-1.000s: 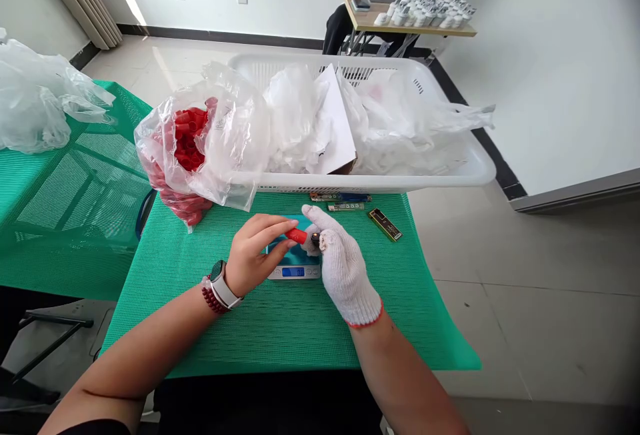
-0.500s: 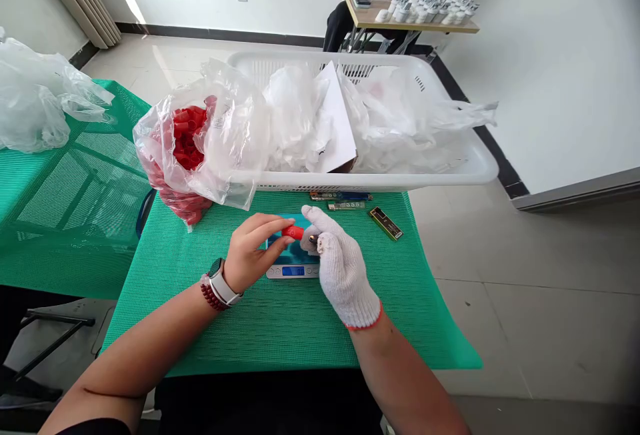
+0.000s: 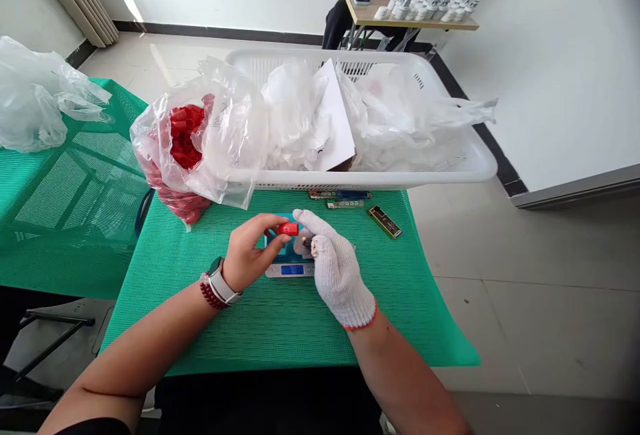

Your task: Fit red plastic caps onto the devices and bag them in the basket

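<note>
My left hand (image 3: 249, 252), bare, pinches a small red plastic tube (image 3: 289, 228) between thumb and fingertips. Close by on the right is my right hand (image 3: 336, 268), in a white knitted glove with a red cuff edge. Its fingers are curled round a small object with a dark, shiny end (image 3: 306, 242), mostly hidden by the glove. The red tube's free end is just left of the glove, apparently without touching. Beneath both hands lies a small digital scale (image 3: 291, 270) with a lit blue display and a blue top, partly covered by the hands.
A clear bag of red tubes (image 3: 186, 135) stands back left. Behind is a white plastic basket (image 3: 360, 178) holding plastic bags and a white card. Lighters (image 3: 345, 204) and a dark flat pack (image 3: 385, 222) lie on the green mesh (image 3: 280, 328). Another person works at a far table (image 3: 367, 18).
The red tube and the gloved right hand have shifted slightly left and up, and a small gap shows between them. The left hand keeps its pinch on the tube.
</note>
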Demonstrator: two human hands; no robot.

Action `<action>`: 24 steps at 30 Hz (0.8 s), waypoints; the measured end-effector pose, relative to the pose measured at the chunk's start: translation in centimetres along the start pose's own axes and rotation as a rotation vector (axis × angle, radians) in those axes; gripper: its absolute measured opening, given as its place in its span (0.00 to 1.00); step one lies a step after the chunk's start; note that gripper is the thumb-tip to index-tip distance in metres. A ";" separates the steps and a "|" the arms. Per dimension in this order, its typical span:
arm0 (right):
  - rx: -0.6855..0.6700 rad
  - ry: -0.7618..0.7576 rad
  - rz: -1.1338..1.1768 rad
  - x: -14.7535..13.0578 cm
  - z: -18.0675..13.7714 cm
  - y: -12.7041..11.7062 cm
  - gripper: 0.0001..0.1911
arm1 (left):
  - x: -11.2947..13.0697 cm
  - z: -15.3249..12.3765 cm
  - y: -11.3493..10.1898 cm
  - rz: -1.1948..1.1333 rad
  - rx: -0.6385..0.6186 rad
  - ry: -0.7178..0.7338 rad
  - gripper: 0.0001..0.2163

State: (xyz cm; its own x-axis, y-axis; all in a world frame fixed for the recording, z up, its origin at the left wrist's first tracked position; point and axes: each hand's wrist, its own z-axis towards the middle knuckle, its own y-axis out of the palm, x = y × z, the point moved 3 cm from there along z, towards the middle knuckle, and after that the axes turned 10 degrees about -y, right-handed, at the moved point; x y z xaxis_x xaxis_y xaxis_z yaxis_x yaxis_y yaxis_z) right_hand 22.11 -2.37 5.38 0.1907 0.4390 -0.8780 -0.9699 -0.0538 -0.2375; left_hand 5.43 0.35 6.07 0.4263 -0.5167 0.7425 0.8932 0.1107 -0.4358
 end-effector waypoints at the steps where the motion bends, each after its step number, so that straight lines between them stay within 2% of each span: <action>1: 0.008 0.006 0.009 0.1 0.0 0.0 0.24 | 0.0 0.0 0.1 -0.002 -0.010 0.008 0.07; 6: 0.044 0.075 0.008 1.1 -0.2 -0.4 0.26 | 0.2 -0.2 0.4 -0.039 -0.078 0.083 0.10; 12: 0.025 0.115 0.049 1.2 -0.3 -0.1 0.26 | 0.3 -0.2 0.2 -0.039 -0.072 0.005 0.08; 17: 0.004 0.103 0.048 0.9 -0.3 0.1 0.25 | 0.2 -0.1 0.2 -0.010 -0.050 0.018 0.08; 24: 0.037 0.053 -0.017 1.1 -0.1 -0.5 0.26 | 0.2 -0.3 0.4 -0.029 -0.109 0.121 0.11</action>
State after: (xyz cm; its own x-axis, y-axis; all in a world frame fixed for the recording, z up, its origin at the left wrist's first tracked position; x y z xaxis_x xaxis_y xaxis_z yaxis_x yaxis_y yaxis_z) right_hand 22.79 -1.92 4.45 0.2140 0.3910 -0.8952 -0.9712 -0.0132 -0.2379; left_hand 5.83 0.06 5.94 0.3747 -0.6174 0.6917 0.8811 0.0051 -0.4728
